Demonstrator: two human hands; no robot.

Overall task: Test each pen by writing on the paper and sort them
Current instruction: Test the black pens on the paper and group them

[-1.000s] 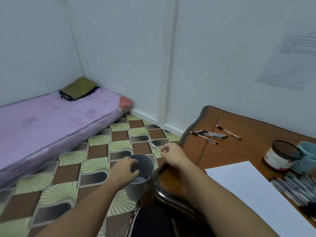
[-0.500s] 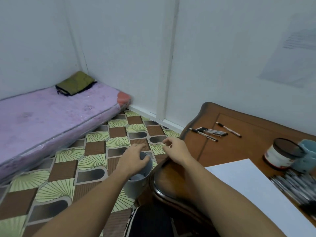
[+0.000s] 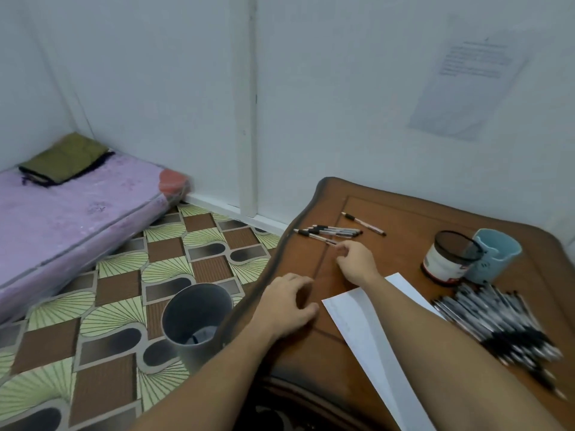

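The pen pile (image 3: 497, 321) at the right is being smeared by blur, and the paper (image 3: 367, 331) is being partly covered by the right forearm. The grey bin (image 3: 197, 318) is no longer being gripped: the left hand (image 3: 287, 303) is being rested, fingers loosely spread, on the table (image 3: 404, 219) edge. The right hand (image 3: 354, 262) is being curled beside the sorted pens (image 3: 329, 233); whether anything is being pinched cannot be told. Something pale is lying in the bin's bottom.

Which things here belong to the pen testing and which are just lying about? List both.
Job: paper, pile of pens, small group of pens, mesh cup, blue cup, probably the grey bin.
Lying about: mattress, folded cloth, wall notice.
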